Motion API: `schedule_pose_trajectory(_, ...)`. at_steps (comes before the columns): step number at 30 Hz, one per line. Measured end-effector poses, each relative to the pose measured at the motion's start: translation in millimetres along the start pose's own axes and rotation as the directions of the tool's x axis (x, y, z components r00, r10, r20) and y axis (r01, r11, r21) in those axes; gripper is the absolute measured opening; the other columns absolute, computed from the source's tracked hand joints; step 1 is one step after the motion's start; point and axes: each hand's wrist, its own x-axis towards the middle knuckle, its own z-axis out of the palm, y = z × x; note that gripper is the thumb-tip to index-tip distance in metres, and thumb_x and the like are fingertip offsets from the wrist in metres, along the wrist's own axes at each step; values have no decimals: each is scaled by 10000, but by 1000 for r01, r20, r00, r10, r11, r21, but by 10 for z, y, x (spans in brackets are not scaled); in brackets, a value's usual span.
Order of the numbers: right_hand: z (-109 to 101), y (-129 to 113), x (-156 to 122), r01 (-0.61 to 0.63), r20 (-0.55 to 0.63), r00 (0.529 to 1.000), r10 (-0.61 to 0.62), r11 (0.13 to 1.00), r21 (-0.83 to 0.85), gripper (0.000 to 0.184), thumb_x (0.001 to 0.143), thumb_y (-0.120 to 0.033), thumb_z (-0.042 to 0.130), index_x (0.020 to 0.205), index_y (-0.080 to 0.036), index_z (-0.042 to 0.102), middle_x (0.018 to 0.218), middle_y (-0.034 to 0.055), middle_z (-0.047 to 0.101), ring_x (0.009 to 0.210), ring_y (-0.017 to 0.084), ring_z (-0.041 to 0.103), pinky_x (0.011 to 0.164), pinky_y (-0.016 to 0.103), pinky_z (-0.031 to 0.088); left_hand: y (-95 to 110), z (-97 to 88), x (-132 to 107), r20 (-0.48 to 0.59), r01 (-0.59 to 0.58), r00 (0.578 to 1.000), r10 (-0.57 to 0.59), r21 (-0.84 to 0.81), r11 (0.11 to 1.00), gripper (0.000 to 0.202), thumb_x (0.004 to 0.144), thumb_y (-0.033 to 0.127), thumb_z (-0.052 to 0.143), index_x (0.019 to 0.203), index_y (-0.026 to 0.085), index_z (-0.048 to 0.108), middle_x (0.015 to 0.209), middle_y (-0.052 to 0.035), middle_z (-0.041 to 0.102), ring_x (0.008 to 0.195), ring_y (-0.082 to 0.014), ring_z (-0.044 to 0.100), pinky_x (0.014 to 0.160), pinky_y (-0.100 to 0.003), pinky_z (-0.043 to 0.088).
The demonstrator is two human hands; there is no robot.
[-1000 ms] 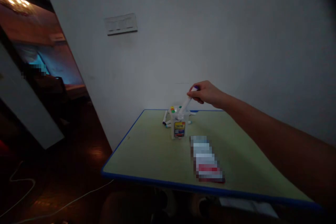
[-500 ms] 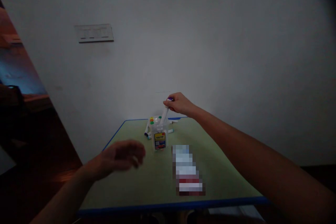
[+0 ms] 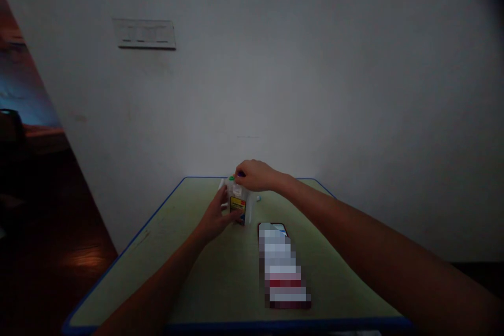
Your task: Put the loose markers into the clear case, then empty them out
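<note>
A clear plastic box [image 3: 237, 202] with a yellow and dark label stands upright near the far end of the table. My left hand [image 3: 214, 216] is wrapped round its left side, thumb across the front. Over the box's top is my right hand [image 3: 258, 175], its fingers pinched on a marker [image 3: 241, 174] whose purple cap shows between them. The marker's white body is mostly hidden by the hand and box. A green cap [image 3: 231, 178] shows at the box's top, left of my right fingers. A loose marker [image 3: 259, 199] with a pale blue end lies to the right.
A phone-like flat object [image 3: 280, 268], mostly pixelated, lies on the pale green table [image 3: 192, 289] in front of the box. The table has a blue edge and meets a grey wall [image 3: 315, 89]. A switch plate [image 3: 145, 34] is on the wall at upper left.
My left hand has moved forward and right and now grips the box. My right hand has come down with the marker to the box's top. The camera view has shifted slightly.
</note>
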Motion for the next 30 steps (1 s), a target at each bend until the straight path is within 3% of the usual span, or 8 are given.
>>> schedule_pose_trajectory(4, -10, 24, -5, 20, 64, 998, -21, 1000, 11, 288, 835, -179, 533, 1041, -141, 730, 1029, 120, 728, 839, 186, 637, 647, 246, 399, -1, 10, 102, 90, 36, 996, -26, -109, 993, 834, 623, 353, 770, 1325, 139, 374, 1327, -178, 543, 1188, -296, 535, 968, -404, 426)
schedule_pose_trajectory(8, -43, 56, -40, 67, 92, 993, -77, 992, 107, 306, 848, -124, 499, 1054, -126, 724, 951, 74, 740, 765, 117, 621, 625, 204, 405, 68, 44, 226, 170, 124, 981, -94, -175, 977, 709, 543, 300, 818, 1135, 138, 464, 1038, -100, 680, 892, -235, 659, 783, -355, 522)
schedule_pose_trajectory(14, -47, 356, -23, -11, -48, 999, 15, 997, 82, 384, 915, -140, 368, 1174, -66, 641, 1044, 127, 709, 866, 132, 636, 695, 217, 445, 189, -31, 127, 185, 191, 969, -165, -135, 972, 563, 491, 248, 865, 953, 144, 561, 815, -28, 714, 707, -181, 665, 712, -331, 546)
schedule_pose_trajectory(17, 172, 661, 14, -93, -24, 995, 93, 996, -8, 398, 878, -116, 404, 1192, -76, 647, 1107, 163, 693, 989, 202, 643, 823, 288, 464, 185, -115, 7, 124, 215, 971, -205, -78, 973, 612, 493, 272, 877, 1001, 145, 560, 811, -35, 725, 742, -217, 687, 762, -383, 561)
schedule_pose_trajectory(21, 684, 935, 72, -88, 165, 981, 106, 990, -111, 482, 733, -74, 601, 1201, -170, 666, 1220, 155, 657, 1121, 269, 614, 903, 326, 467, 74, -170, -87, 16, 150, 989, -150, -23, 988, 695, 544, 359, 859, 1107, 129, 521, 1057, -118, 714, 950, -274, 689, 876, -441, 546)
schedule_pose_trajectory(25, 1074, 1000, 142, -45, 237, 968, 79, 989, -143, 261, 772, -115, 606, 1011, -127, 710, 1153, 143, 677, 1101, 244, 616, 905, 347, 477, -14, -174, -109, 26, 115, 993, -116, 33, 993, 717, 580, 402, 834, 1154, 128, 501, 1169, -156, 675, 1028, -293, 665, 920, -462, 526)
schedule_pose_trajectory(28, 1133, 1042, 142, -78, 165, 981, 97, 990, -119, 168, 781, -150, 622, 922, -97, 696, 1047, 158, 698, 986, 248, 648, 825, 346, 489, -22, -172, -114, 31, 122, 992, -122, 23, 992, 736, 567, 409, 839, 1160, 137, 497, 1170, -153, 676, 1031, -301, 667, 924, -467, 526)
schedule_pose_trajectory(30, 1033, 1109, 101, -114, 73, 990, 118, 991, -63, 124, 778, -171, 633, 865, -107, 693, 924, 148, 710, 864, 235, 658, 737, 310, 473, -14, -167, -118, 42, 122, 992, -122, 9, 992, 719, 576, 395, 838, 1158, 150, 495, 1169, -143, 678, 1016, -296, 677, 906, -458, 539)
